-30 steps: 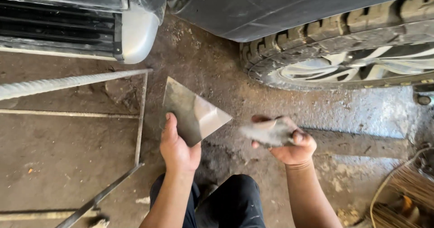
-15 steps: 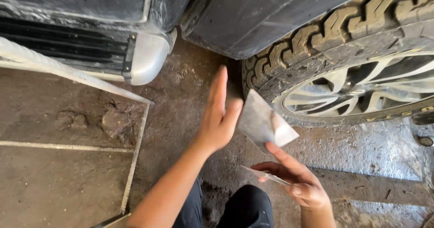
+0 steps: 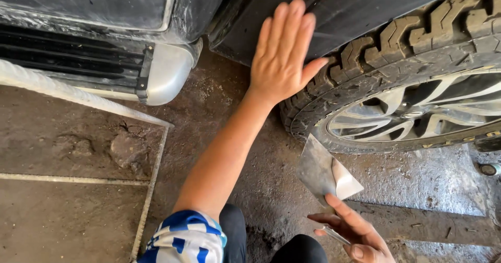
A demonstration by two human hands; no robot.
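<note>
My left hand (image 3: 282, 54) is stretched out flat, fingers together, laid against the dark body panel (image 3: 365, 7) of a car just ahead of the tyre (image 3: 376, 75). It holds nothing. Low at the right, my right hand (image 3: 352, 231) grips a flat metal scraper blade (image 3: 321, 171) with pale filler on one corner, and a second thin blade shows under the fingers. The scraper hangs in front of the lower part of the wheel, apart from it.
A silver alloy wheel (image 3: 433, 111) fills the right. A chrome bumper corner (image 3: 167, 72) and dark grille sit at the upper left. The dirty concrete floor (image 3: 62, 153) has a metal-edged slab with a rim (image 3: 151, 184). My knee is at the bottom.
My left hand has risen from beside the scraper and now lies flat on the car panel. The view has moved closer to the car. My right hand keeps the scraper low.
</note>
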